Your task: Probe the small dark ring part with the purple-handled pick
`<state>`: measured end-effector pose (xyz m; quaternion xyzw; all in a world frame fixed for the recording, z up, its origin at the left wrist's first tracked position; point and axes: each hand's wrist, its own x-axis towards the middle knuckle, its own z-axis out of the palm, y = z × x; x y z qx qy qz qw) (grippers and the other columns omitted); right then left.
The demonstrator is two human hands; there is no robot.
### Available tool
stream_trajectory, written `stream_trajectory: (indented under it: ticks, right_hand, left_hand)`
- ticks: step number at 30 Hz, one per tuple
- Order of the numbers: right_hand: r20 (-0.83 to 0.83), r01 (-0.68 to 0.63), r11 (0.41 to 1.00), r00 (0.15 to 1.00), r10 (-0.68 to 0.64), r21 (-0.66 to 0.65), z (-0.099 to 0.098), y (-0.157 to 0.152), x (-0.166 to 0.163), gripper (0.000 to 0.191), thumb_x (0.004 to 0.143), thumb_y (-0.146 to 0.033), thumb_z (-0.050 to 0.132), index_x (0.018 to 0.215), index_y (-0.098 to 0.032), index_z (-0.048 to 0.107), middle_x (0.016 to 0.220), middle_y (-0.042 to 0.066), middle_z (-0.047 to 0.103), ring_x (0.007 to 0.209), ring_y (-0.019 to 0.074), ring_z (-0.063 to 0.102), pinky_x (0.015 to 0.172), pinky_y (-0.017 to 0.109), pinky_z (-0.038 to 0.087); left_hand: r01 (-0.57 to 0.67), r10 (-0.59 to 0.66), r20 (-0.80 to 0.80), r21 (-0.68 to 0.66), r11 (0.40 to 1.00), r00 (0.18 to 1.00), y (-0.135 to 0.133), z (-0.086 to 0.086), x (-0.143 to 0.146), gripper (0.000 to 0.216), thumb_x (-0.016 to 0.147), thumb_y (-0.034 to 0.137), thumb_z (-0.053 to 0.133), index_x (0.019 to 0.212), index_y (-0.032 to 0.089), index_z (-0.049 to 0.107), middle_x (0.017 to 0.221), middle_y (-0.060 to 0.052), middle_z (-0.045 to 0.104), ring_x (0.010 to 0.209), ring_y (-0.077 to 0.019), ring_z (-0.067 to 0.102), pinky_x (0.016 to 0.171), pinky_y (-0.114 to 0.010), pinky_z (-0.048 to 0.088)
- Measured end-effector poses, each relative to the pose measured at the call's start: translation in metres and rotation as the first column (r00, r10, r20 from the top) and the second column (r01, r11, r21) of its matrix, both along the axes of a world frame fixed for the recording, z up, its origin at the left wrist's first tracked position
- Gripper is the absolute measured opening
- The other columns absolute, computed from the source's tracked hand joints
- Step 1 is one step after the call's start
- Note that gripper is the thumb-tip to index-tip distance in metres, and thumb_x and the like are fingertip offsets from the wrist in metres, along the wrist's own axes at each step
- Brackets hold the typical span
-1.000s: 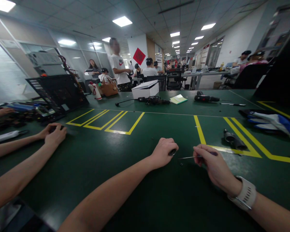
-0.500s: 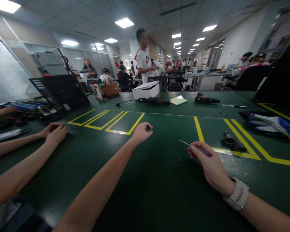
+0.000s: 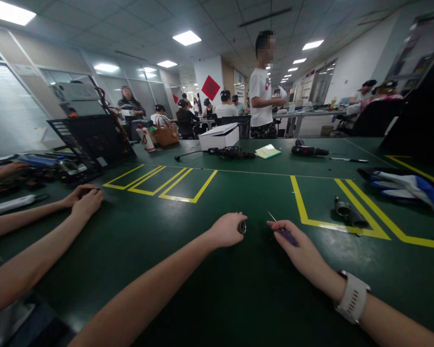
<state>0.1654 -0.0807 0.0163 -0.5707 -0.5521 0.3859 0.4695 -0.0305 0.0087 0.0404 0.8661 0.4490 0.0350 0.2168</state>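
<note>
My left hand point(image 3: 228, 229) is closed around a dark, round metal part point(image 3: 242, 227); only its ring-shaped open end shows past my fingers. To the right of it, my right hand point(image 3: 292, 241) grips a screwdriver point(image 3: 286, 236) by its purple handle. The thin shaft points up and to the left, its tip apart from the metal part. Both hands are above the green table point(image 3: 202, 299). Dark cylindrical metal parts point(image 3: 352, 214) lie inside a yellow-taped area to the right of my right hand.
Blue-and-white gloves point(image 3: 407, 188) lie at the right, near a power drill point(image 3: 309, 148) and a pen point(image 3: 348, 159). Across the table are sticky notes point(image 3: 268, 151), a white box point(image 3: 219, 137) and a black corded tool point(image 3: 231, 152). A co-worker's hands point(image 3: 86, 196) work at the left.
My left hand has come toward me and to the right with the metal part. My right hand has shifted slightly left with the screwdriver. A person in the background has walked right.
</note>
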Motion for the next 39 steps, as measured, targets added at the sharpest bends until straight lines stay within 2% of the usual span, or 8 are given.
stream_trajectory:
  ticks: [4, 8, 11, 14, 19, 25, 32, 39]
  right_hand:
    - [0.101, -0.084, 0.996, 0.992, 0.082, 0.010, -0.005, 0.000, -0.005, 0.009, 0.084, -0.023, 0.049, 0.091, -0.024, 0.055, 0.123, 0.009, 0.062, 0.116, 0.0236, 0.055, 0.097, 0.046, 0.040]
    - [0.202, -0.147, 0.989, 0.969, 0.139, 0.023, -0.015, 0.002, -0.006, 0.009, 0.087, -0.023, 0.044, 0.095, -0.024, 0.049, 0.128, 0.011, 0.057, 0.122, 0.0219, 0.051, 0.101, 0.046, 0.039]
    - [0.285, -0.203, 0.979, 0.940, 0.188, 0.025, -0.019, 0.004, -0.007, 0.011, 0.089, -0.024, 0.044, 0.099, -0.023, 0.047, 0.134, 0.013, 0.053, 0.124, 0.0224, 0.049, 0.101, 0.047, 0.039]
    - [0.370, -0.277, 0.960, 0.896, 0.247, 0.029, -0.019, 0.001, -0.015, 0.014, 0.090, -0.027, 0.046, 0.102, -0.022, 0.048, 0.136, 0.013, 0.051, 0.128, 0.0234, 0.044, 0.103, 0.050, 0.036]
    - [0.512, -0.441, 0.896, 0.781, 0.356, 0.049, -0.011, -0.007, -0.038, 0.023, 0.087, -0.028, 0.052, 0.108, -0.018, 0.054, 0.134, 0.014, 0.053, 0.131, 0.0267, 0.040, 0.110, 0.053, 0.024]
    - [0.620, -0.636, 0.771, 0.619, 0.482, 0.035, -0.003, -0.007, -0.031, 0.029, 0.085, -0.010, 0.051, 0.112, -0.017, 0.059, 0.130, 0.010, 0.058, 0.132, 0.0213, 0.039, 0.113, 0.041, 0.024]
    - [0.664, -0.633, 0.774, 0.577, 0.475, -0.003, 0.011, -0.011, 0.020, 0.030, 0.081, -0.005, 0.051, 0.104, -0.020, 0.063, 0.125, 0.007, 0.063, 0.126, 0.0202, 0.048, 0.105, 0.041, 0.037]
    - [0.740, -0.543, 0.839, 0.581, 0.340, 0.041, 0.001, -0.015, 0.072, 0.032, 0.082, -0.010, 0.051, 0.107, -0.023, 0.065, 0.125, 0.007, 0.063, 0.118, 0.0215, 0.055, 0.101, 0.041, 0.042]
  left_hand:
    - [0.110, -0.105, 0.081, -0.050, 0.993, 0.991, -0.031, -0.003, 0.007, 0.065, 0.070, 0.010, 0.061, 0.132, 0.015, 0.045, 0.143, -0.017, 0.037, 0.131, -0.0296, 0.038, 0.106, -0.047, 0.034]
    - [0.252, -0.223, 0.215, -0.117, 0.961, 0.951, -0.046, 0.001, 0.004, 0.059, 0.071, 0.012, 0.063, 0.128, 0.020, 0.050, 0.141, -0.011, 0.043, 0.131, -0.0253, 0.038, 0.107, -0.041, 0.033]
    - [0.182, -0.152, 0.244, -0.103, 0.978, 0.958, -0.047, 0.006, -0.005, 0.050, 0.071, 0.016, 0.065, 0.119, 0.021, 0.056, 0.138, -0.010, 0.046, 0.125, -0.0255, 0.046, 0.105, -0.041, 0.034]
    - [0.073, -0.039, 0.282, -0.109, 0.991, 0.959, -0.043, 0.009, -0.016, 0.028, 0.073, 0.027, 0.066, 0.099, 0.019, 0.062, 0.104, -0.006, 0.065, 0.096, -0.0218, 0.061, 0.085, -0.036, 0.047]
    - [0.003, 0.048, 0.420, -0.121, 0.993, 0.906, -0.030, 0.011, -0.024, 0.031, 0.071, 0.042, 0.068, 0.084, 0.016, 0.056, 0.076, 0.000, 0.059, 0.069, -0.0140, 0.054, 0.062, -0.025, 0.044]
    - [0.057, 0.020, 0.563, -0.118, 0.991, 0.826, -0.028, 0.008, -0.010, 0.033, 0.093, 0.040, 0.031, 0.082, 0.016, 0.053, 0.076, 0.000, 0.051, 0.071, -0.0133, 0.049, 0.065, -0.025, 0.041]
    - [0.220, -0.236, 0.298, 0.087, 0.972, 0.925, -0.041, 0.005, 0.015, 0.023, 0.094, 0.026, 0.033, 0.094, 0.016, 0.053, 0.093, -0.005, 0.055, 0.087, -0.0163, 0.051, 0.079, -0.030, 0.043]
    - [0.528, -0.541, 0.010, 0.198, 0.826, 0.841, -0.044, 0.000, 0.057, 0.020, 0.092, 0.025, 0.041, 0.104, 0.015, 0.053, 0.103, -0.007, 0.054, 0.095, -0.0189, 0.051, 0.089, -0.035, 0.041]
